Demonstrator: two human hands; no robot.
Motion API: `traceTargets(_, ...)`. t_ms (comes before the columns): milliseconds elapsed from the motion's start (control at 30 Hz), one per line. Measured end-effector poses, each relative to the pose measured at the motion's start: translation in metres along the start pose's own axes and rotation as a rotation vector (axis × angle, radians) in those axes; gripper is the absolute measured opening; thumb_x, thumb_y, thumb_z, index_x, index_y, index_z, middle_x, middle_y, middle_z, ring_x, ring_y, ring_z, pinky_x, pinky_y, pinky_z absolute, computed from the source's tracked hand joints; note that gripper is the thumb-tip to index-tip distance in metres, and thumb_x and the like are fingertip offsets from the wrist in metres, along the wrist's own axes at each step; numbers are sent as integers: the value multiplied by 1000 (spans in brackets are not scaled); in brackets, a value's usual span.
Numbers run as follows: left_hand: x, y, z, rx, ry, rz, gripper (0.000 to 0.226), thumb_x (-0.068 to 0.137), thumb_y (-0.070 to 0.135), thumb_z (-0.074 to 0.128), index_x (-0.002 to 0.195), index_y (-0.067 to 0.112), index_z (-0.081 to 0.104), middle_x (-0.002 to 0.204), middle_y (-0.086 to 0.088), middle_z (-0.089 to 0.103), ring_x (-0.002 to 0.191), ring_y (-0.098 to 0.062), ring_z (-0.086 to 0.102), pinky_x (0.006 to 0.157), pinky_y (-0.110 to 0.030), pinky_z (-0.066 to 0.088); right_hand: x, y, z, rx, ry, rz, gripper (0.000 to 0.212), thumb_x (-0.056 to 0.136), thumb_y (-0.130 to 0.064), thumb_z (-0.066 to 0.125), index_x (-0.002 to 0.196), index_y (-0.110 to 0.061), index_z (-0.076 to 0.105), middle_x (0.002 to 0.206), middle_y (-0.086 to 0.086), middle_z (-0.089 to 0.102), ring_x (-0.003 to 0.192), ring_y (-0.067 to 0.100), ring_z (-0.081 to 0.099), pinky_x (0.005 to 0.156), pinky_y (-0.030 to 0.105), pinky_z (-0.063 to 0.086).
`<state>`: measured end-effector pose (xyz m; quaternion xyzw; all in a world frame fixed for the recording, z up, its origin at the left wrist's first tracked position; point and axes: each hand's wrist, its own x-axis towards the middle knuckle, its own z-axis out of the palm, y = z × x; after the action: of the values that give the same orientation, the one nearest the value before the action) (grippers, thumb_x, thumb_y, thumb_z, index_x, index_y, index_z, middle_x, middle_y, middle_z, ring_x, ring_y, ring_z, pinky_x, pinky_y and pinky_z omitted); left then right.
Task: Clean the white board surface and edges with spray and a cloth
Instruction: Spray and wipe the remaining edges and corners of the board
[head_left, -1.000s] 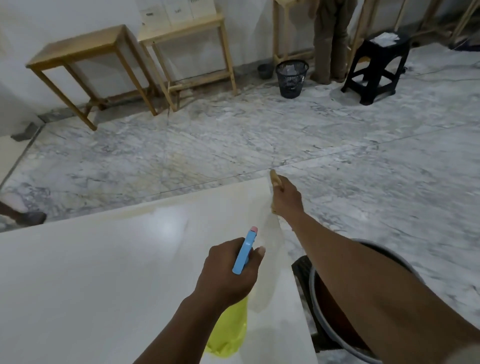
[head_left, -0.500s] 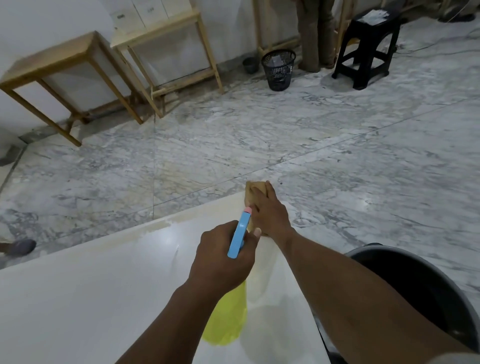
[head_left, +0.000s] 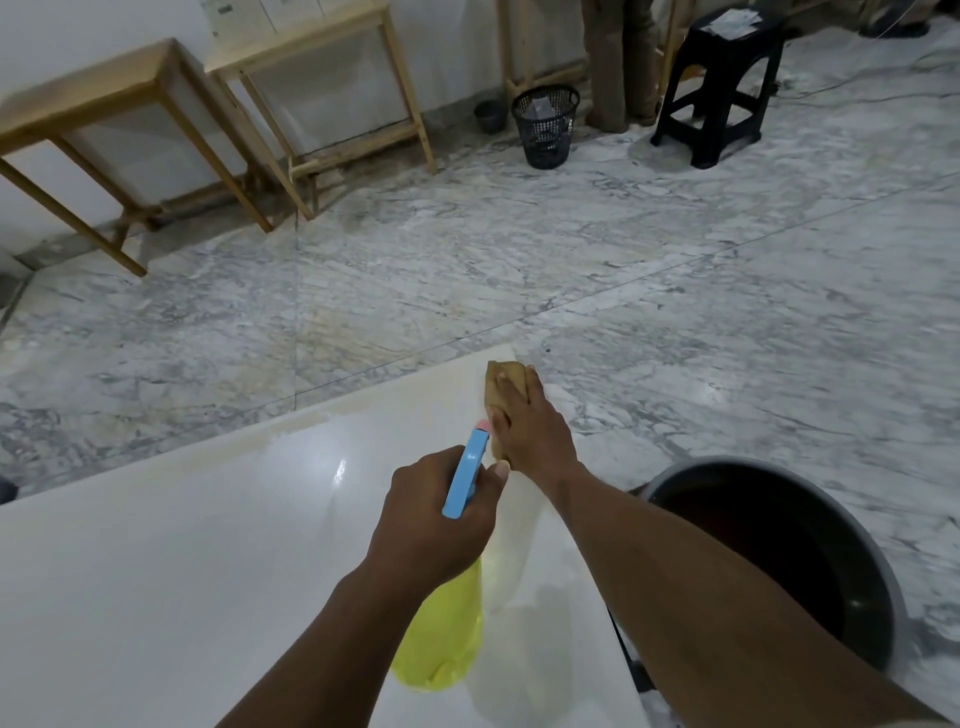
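1. The left hand (head_left: 436, 506) is wrapped tight around the neck of a spray bottle (head_left: 444, 639). The thumb rests by the blue trigger top (head_left: 466, 475).
2. The bottle has a yellow body. It hangs below the fist, above the board, and its blue top points away from the person.
3. The right hand (head_left: 530, 431) lies flat on a tan cloth (head_left: 506, 376), with the fingers stretched out on top of it. The hand presses the cloth down on the board.
4. The cloth sits at the far right corner of the white board (head_left: 171, 571). A bit of cloth pokes out past the fingertips.
5. The two hands are close, with the blue top just beside the right wrist.
6. The board is big, flat and shiny. A brownish smear (head_left: 291, 431) runs along its far edge, to the left of the cloth.
7. A round grey tub (head_left: 883, 587) stands on the floor just beside the board's right edge, under the right arm. It looks dark inside.
8. The floor (head_left: 519, 260) is grey and white marble.
9. Far away by the wall stand two wooden tables (head_left: 130, 78), a black mesh bin (head_left: 545, 130) and a black stool (head_left: 722, 88).
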<state>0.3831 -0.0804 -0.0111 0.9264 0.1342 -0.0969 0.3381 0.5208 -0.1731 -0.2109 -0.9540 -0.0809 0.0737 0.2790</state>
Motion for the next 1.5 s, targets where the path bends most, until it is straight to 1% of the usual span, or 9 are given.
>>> traceTargets(300,-68,-9,17,24,-15,20,33,100,42,66,86,12,64,83,-17,75,75,-37,76,76,-50,63,-98,14,-1,26,-7,8,56,103,-49,27,156,-34,15,167,6,-2,126,32,53,94,42,49)
traceTargets(467,-126,-15,32,27,-25,46,30,101,41,66,77,26,55,87,-18,74,78,-38,76,80,-50,64,-175,24,-1,-20,-8,15,57,104,-49,26,157,-35,10,167,8,-1,129,30,52,99,42,49)
traceTargets(567,-170,-21,42,26,-25,51,33,101,41,65,91,9,65,86,-19,74,78,-39,76,80,-52,63,-229,34,3,-48,9,-4,58,104,-50,25,157,-33,10,167,10,2,141,32,40,108,43,45)
traceTargets(700,-238,-35,58,17,-20,83,40,100,43,65,84,7,63,78,-19,72,72,-38,75,75,-53,62,-313,43,1,-80,34,-7,58,105,-47,28,158,-29,11,166,12,9,150,31,25,113,42,37)
traceTargets(1100,-419,-93,95,2,33,54,46,100,44,65,81,3,61,78,-22,73,72,-38,76,78,-55,62,-544,70,-4,36,-29,88,50,106,-44,26,155,-36,23,166,2,13,146,25,32,107,45,42)
traceTargets(1233,-461,-102,92,15,55,57,45,101,44,64,74,10,54,65,-10,64,66,-30,73,70,-41,59,-595,85,-7,25,-21,58,47,105,-36,36,152,-32,34,160,5,32,135,29,46,97,44,48)
traceTargets(1333,-491,-101,83,52,51,63,43,101,45,62,71,17,50,58,4,53,50,-12,55,52,-18,40,-627,84,-25,155,-22,110,37,104,-35,43,140,-33,52,137,7,60,116,28,60,90,38,49)
traceTargets(1400,-506,-99,72,46,41,54,44,101,44,63,70,17,49,59,3,52,53,-16,55,55,-25,43,-638,75,-42,323,-54,258,34,102,-45,43,128,-35,61,121,7,68,104,27,63,85,36,50)
traceTargets(1500,-525,-95,53,-9,26,22,43,100,42,65,68,18,50,58,4,55,54,-21,63,63,-36,55,-642,54,-75,721,-142,542,42,97,-49,48,117,-15,65,108,13,67,99,32,63,90,48,52)
